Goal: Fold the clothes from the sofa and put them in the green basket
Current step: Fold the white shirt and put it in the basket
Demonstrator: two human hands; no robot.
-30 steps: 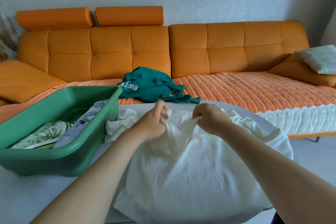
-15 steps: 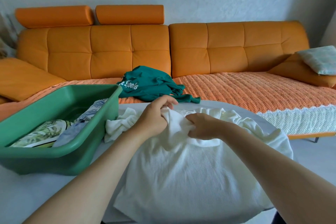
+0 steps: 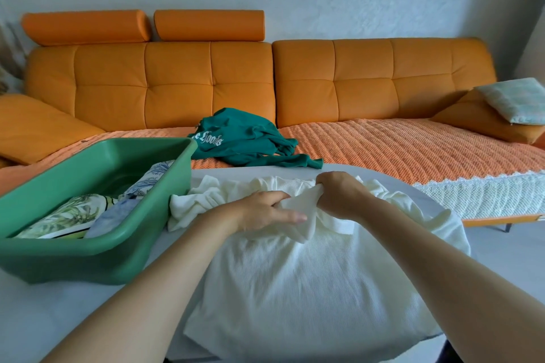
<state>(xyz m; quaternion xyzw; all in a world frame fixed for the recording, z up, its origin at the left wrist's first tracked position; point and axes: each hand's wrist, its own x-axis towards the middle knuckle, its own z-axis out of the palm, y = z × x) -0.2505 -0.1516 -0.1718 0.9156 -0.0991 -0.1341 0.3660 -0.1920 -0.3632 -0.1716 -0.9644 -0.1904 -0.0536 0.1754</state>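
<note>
Partway (folded pieces (image 3: pixel 70 211) already in green basket (image 3: pixel 97 258)). On table (image 3: pixel 44 318), yet to fold: white garment (image 3: pixel 295 289), pinched in left hand (image 3: pixel 265 211), bunched tight in right hand (image 3: pixel 339 194). Waiting on sofa (image 3: pixel 383 82): green sweatshirt (image 3: pixel 244 138).

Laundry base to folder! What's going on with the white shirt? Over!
Left hand and right hand both gripping the white shirt, bunched on the table. Not folded yet. Green basket beside it, path open. Green sweatshirt waiting on sofa.
</note>
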